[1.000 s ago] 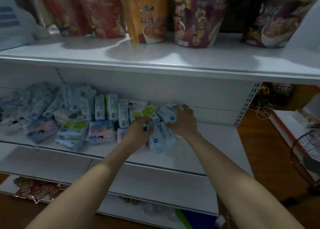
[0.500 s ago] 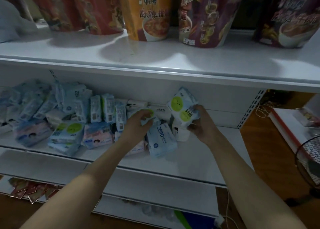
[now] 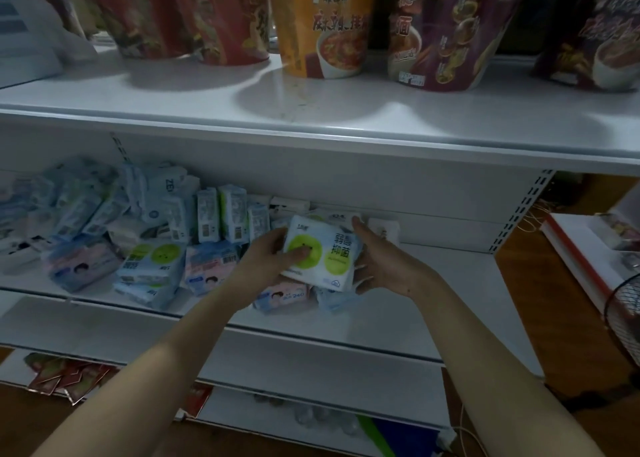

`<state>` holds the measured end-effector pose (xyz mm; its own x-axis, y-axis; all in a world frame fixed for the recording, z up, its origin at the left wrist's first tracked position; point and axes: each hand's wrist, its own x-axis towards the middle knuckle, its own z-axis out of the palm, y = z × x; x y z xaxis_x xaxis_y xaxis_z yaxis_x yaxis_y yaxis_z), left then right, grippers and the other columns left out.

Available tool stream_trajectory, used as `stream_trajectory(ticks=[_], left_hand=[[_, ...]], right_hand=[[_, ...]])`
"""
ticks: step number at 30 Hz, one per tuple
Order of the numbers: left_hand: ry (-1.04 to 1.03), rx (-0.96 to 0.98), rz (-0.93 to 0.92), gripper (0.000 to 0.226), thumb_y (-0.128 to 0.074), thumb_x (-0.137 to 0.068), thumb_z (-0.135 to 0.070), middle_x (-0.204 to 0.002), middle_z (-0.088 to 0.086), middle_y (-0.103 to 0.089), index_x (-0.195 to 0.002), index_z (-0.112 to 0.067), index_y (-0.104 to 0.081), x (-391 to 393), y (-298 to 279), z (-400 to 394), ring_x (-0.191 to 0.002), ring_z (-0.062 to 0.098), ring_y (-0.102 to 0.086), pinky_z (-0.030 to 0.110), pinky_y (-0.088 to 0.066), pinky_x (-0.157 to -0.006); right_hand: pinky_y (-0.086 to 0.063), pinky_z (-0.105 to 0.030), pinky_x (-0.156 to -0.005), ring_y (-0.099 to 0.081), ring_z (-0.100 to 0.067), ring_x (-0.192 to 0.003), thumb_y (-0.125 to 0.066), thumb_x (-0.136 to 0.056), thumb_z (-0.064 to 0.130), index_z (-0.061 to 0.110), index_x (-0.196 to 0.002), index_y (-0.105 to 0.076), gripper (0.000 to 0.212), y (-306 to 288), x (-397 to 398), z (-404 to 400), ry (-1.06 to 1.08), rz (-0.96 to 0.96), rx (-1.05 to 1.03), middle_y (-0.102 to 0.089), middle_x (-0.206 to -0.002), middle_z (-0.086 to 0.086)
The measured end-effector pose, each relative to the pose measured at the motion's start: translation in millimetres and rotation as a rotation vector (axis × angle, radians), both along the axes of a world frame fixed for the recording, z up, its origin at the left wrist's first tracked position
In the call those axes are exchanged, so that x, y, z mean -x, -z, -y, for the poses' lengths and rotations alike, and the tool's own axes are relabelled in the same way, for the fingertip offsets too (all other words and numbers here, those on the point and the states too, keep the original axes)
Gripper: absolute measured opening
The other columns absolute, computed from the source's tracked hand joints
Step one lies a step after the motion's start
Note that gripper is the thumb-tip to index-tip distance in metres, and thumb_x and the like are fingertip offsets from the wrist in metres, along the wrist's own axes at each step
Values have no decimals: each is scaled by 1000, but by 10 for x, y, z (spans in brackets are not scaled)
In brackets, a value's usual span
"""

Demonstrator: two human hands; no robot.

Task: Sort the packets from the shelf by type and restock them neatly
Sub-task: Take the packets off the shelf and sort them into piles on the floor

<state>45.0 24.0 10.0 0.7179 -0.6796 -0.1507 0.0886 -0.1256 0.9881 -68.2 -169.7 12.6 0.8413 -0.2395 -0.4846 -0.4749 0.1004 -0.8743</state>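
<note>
Both hands hold one white packet with two green circles [image 3: 323,252] above the middle shelf [image 3: 433,283]. My left hand [image 3: 273,259] grips its left edge, thumb on the green circle. My right hand [image 3: 375,266] grips its right edge from behind. Under the packet lie a pink packet [image 3: 284,295] and a pale blue one [image 3: 332,299]. A flat green-circle packet [image 3: 152,262] and pink-and-blue packets [image 3: 207,266] lie further left. Several narrow packets [image 3: 221,219] stand upright behind them.
A jumbled heap of pale blue packets [image 3: 69,207] fills the shelf's left end. Large noodle cups [image 3: 325,23] stand on the upper shelf. The lower shelf holds red sachets [image 3: 65,375]. To the right are a wooden floor, a fan grille [image 3: 623,321] and a white box [image 3: 585,252].
My right hand lifted the green-circle packet and turned it face up. My left hand left the packets on the shelf and took hold of its left edge. The camera moved closer.
</note>
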Motion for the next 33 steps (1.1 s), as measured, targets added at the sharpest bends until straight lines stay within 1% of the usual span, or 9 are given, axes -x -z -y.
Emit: stream_trajectory(ticks=[6,11,13,15,16,19,23,27,33], left_hand=[[-250,-27,197,27,-70,-88,-11,-98,-5,-67,-108,-19,-54,-216,171,-476,-75,-6,-67,13,-52,-62],[-372,-11,193,40,-70,-88,-15,-104,-3,-65,-123,-12,-51,-317,230,-734,-95,12,-65,22,-55,-74],[-372,30,185,49,-68,-90,-13,-107,-1,-65,-133,-13,-45,-318,225,-780,-97,8,-64,12,-53,-66],[-345,70,195,59,-66,-92,-11,-110,1,-65,-141,-22,-36,-322,212,-823,-94,7,-66,13,-53,-65],[-329,99,203,62,-65,-92,-8,-109,2,-66,-142,-27,-33,-331,211,-841,-92,9,-68,16,-54,-65],[-287,150,250,56,-61,-92,-2,-109,6,-65,-136,-28,-36,-369,197,-862,-92,16,-69,27,-58,-68],[-208,96,396,34,-59,-96,-8,-107,0,-62,-110,-38,-51,-391,208,-832,-87,21,-69,36,-59,-55],[-168,73,377,29,-58,-97,-12,-116,-17,-59,-94,-41,-61,-326,206,-699,-90,16,-64,40,-59,-55],[-35,26,339,13,-59,-95,-31,-123,-7,-58,-105,-35,-66,-101,155,-486,-92,9,-65,40,-61,-62]], right_hand=[[-49,-29,-56,-62,-21,-63,-54,-96,28,8,-93,-58,20,104,-465,55,297,61,499,-67,-83,-13],[-33,-26,-50,-45,-11,-45,-71,-87,37,15,-64,-43,42,216,-812,-155,199,60,642,-45,-56,-4],[-39,-28,-56,-55,-12,-61,-73,-85,39,12,-77,-54,35,287,-887,-223,181,18,649,-52,-70,0],[-51,-33,-81,-61,-23,-101,-74,-85,38,2,-121,-57,54,348,-894,-237,221,27,586,-62,-111,-4],[-51,-32,-85,-61,-24,-106,-75,-85,35,3,-129,-55,58,371,-889,-210,269,74,531,-62,-120,-7],[-53,-26,-65,-67,-22,-88,-75,-84,18,7,-115,-65,34,266,-732,-67,371,273,393,-69,-113,-16],[-55,-37,-72,-68,-24,-88,-70,-86,4,18,-102,-66,22,-66,-366,143,408,479,231,-72,-96,-6],[-58,-30,-67,-71,-17,-79,-71,-80,-4,18,-101,-60,33,-441,-85,95,230,531,161,-75,-84,3],[-57,-23,-73,-71,-7,-84,-77,-79,1,21,-97,-67,29,-509,-208,-313,-165,407,404,-75,-90,6]])
